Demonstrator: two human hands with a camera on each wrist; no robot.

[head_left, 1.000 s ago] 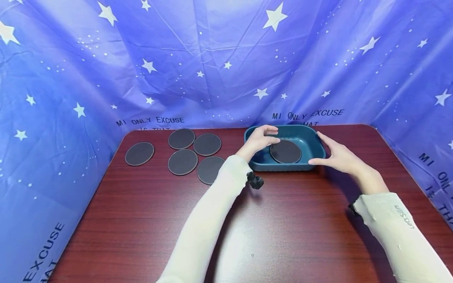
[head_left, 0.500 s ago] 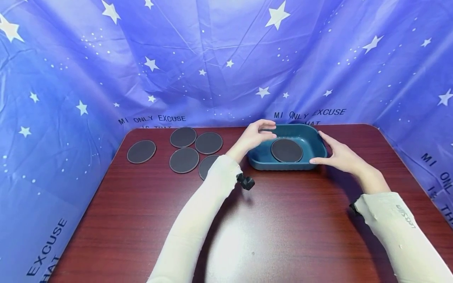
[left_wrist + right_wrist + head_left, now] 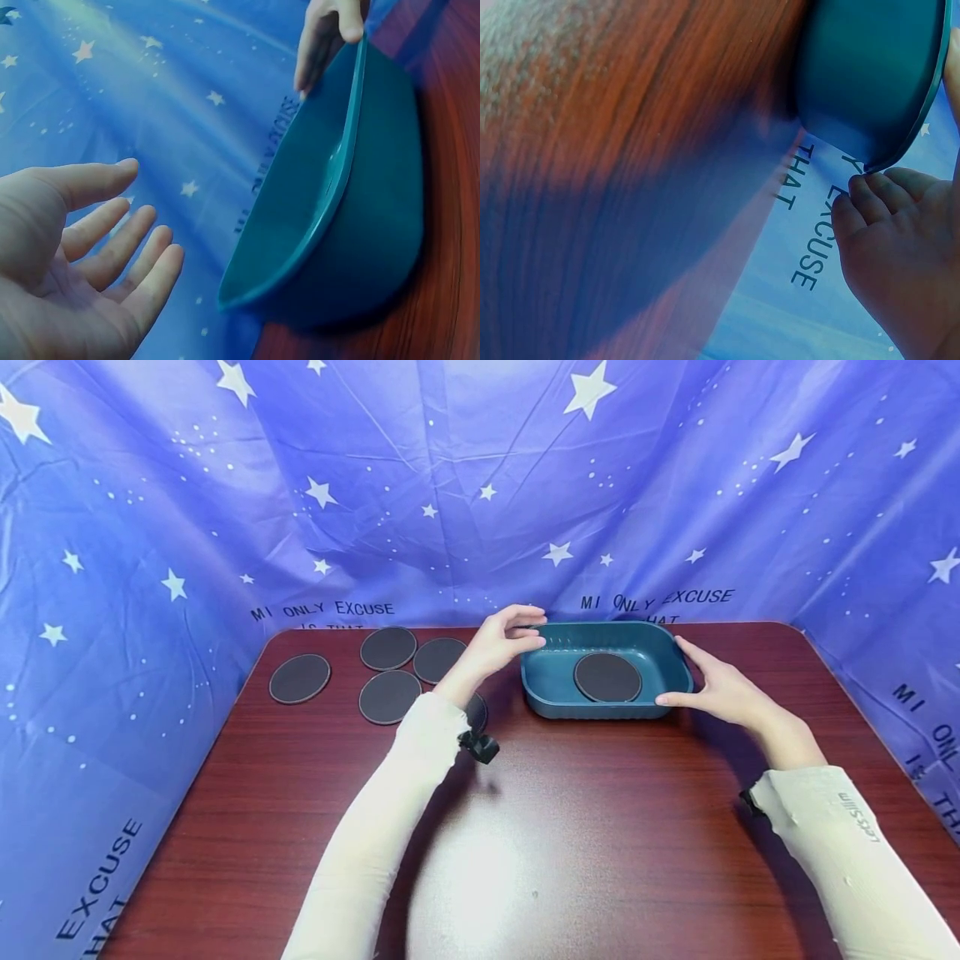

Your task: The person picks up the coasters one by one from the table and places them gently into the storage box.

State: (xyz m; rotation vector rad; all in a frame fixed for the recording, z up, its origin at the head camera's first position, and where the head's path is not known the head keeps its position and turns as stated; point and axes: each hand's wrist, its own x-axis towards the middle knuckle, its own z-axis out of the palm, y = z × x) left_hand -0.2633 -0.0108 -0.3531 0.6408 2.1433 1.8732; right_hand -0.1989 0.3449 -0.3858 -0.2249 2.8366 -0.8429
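A teal oblong tub (image 3: 600, 712) stands near the back of the table, with one black round coaster (image 3: 607, 677) flat on its floor. My right hand (image 3: 716, 693) grips the tub's right end, thumb at the front rim and fingers at the back rim; the right wrist view shows fingertips (image 3: 847, 214) at the rim. Just left of the tub, my left hand (image 3: 495, 647) hovers holding nothing, its fingers loosely bent, apart from the tub wall (image 3: 375, 210) in the left wrist view. Below its wrist, a coaster (image 3: 476, 714) is partly hidden by the sleeve.
More black coasters lie to the left: a back one (image 3: 387, 648), a front one (image 3: 390, 697), one beside the left wrist (image 3: 437, 660) and a separate one (image 3: 300, 678) at the far left. A blue star-printed curtain (image 3: 450, 527) hangs behind the dark red table (image 3: 600, 827).
My left hand has moved left from over the tub, away from the coaster inside, to beside the tub's left end. The right hand has kept its hold on the tub.
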